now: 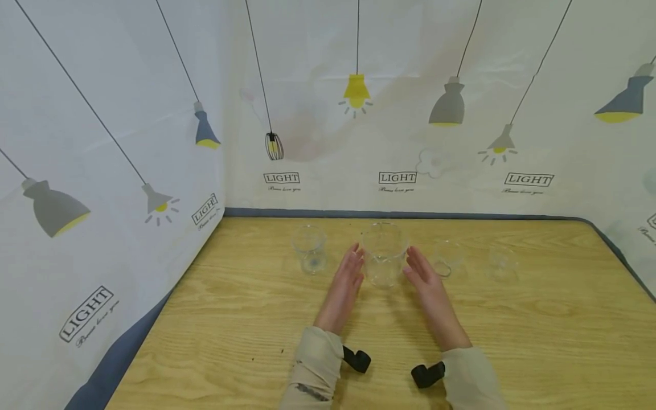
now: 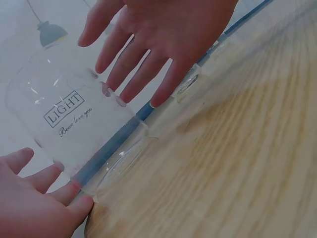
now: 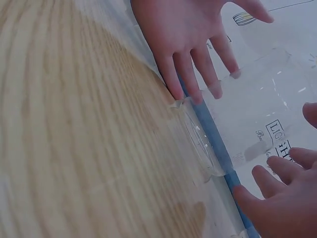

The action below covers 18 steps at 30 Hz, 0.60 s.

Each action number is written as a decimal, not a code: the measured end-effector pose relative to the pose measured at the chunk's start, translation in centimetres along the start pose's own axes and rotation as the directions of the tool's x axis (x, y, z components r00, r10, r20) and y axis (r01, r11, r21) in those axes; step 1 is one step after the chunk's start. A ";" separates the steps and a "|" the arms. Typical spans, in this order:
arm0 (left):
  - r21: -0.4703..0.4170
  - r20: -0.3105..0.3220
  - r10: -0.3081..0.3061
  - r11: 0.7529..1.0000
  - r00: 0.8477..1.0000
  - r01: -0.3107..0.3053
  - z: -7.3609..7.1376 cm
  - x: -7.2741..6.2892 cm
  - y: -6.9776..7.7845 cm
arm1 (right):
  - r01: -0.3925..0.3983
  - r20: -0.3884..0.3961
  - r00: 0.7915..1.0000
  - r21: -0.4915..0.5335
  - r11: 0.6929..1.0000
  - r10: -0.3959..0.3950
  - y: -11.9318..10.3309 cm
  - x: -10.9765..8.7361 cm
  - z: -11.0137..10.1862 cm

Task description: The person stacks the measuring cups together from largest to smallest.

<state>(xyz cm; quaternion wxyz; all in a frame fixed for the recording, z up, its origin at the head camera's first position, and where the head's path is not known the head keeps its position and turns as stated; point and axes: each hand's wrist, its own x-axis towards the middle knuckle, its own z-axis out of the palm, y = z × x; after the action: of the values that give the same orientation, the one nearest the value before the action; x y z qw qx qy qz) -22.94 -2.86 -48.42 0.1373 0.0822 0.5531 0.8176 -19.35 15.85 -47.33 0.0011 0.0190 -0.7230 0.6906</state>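
A large clear glass vessel (image 1: 385, 266) stands upright on the wooden table, between my two hands. To its left, my left hand (image 1: 347, 273) has straight, spread fingers whose tips seem to touch the wall. On the opposite side is my right hand (image 1: 424, 274), also with straight fingers and the palm turned inward. Its fingertips (image 2: 120, 100) appear to meet the glass in the left wrist view. The transparent wall (image 3: 262, 104) shows through to the printed backdrop in the right wrist view.
A smaller clear glass vessel (image 1: 310, 259) stands to the left. Two more clear vessels, one nearer (image 1: 449, 256) and one farther out (image 1: 503, 265), are on the right. Behind the table (image 1: 215, 341) hangs a white backdrop (image 1: 318, 114) printed with lamps.
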 end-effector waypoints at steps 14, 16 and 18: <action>0.053 0.037 -0.012 0.999 0.999 0.010 -0.6 -0.2 -0.1 | -0.014 0.013 1.000 -0.032 0.999 0.014 0.1 0.2 0.3; 0.060 0.039 -0.006 0.998 0.999 0.003 -0.6 -0.2 -0.2 | -0.018 0.011 1.000 -0.042 0.999 0.018 0.1 0.2 0.3; 0.054 0.034 -0.005 0.999 0.999 0.003 -0.6 -0.1 -0.3 | -0.025 0.005 1.000 -0.064 0.998 0.025 0.1 0.1 0.3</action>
<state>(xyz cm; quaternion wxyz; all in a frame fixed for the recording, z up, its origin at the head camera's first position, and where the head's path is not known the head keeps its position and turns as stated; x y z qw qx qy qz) -22.95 -3.36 -48.91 0.1460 0.0986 0.5726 0.8007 -19.47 15.54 -47.39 -0.0092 0.0119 -0.7450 0.6669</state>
